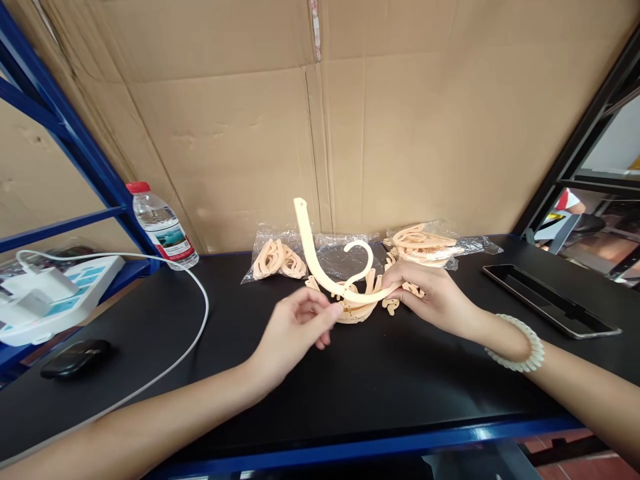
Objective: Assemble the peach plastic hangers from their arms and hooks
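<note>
My right hand grips one end of a cream plastic hanger whose curved arm rises up and to the left. Its hook shows behind, over the clear bags. My left hand hovers beside the hanger's bend, fingers loosely curled toward it, thumb and forefinger close to a small cream piece I cannot make out. Beneath both hands lies a pile of loose cream hanger parts on the black table.
Two clear bags of cream parts lie at the back against a cardboard wall. A water bottle, a white power strip with cable, and a black object sit left. A dark tablet lies right.
</note>
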`<action>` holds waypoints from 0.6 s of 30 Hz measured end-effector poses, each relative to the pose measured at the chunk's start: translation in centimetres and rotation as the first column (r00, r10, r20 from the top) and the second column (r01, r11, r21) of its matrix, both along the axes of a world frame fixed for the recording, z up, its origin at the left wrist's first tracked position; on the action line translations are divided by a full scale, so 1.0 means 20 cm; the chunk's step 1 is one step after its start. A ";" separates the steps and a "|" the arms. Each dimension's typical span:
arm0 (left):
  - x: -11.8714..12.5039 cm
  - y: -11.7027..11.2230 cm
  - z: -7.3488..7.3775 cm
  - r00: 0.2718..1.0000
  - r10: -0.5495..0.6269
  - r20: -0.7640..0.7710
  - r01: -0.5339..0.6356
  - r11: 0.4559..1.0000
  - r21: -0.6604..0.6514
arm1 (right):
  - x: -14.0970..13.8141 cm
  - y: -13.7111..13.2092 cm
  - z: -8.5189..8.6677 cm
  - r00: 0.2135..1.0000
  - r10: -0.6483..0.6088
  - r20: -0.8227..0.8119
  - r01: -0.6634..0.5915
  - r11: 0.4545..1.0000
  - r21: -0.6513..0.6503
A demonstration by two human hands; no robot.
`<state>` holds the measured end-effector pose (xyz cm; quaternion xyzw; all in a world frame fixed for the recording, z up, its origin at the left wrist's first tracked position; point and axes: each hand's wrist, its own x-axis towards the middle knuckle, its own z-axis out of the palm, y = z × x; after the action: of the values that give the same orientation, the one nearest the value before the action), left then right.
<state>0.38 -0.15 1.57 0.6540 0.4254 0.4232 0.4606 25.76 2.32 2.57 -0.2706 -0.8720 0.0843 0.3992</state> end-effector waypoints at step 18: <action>0.09 -0.10 -0.04 0.906 -0.088 0.414 0.274 0.867 -0.417 | -0.07 -0.13 0.06 0.932 0.049 0.360 -0.084 0.993 0.081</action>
<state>2.28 -2.10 0.84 0.4666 0.3520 0.3817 0.7160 24.37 -0.21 3.72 -0.2324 -0.9417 0.0056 0.2433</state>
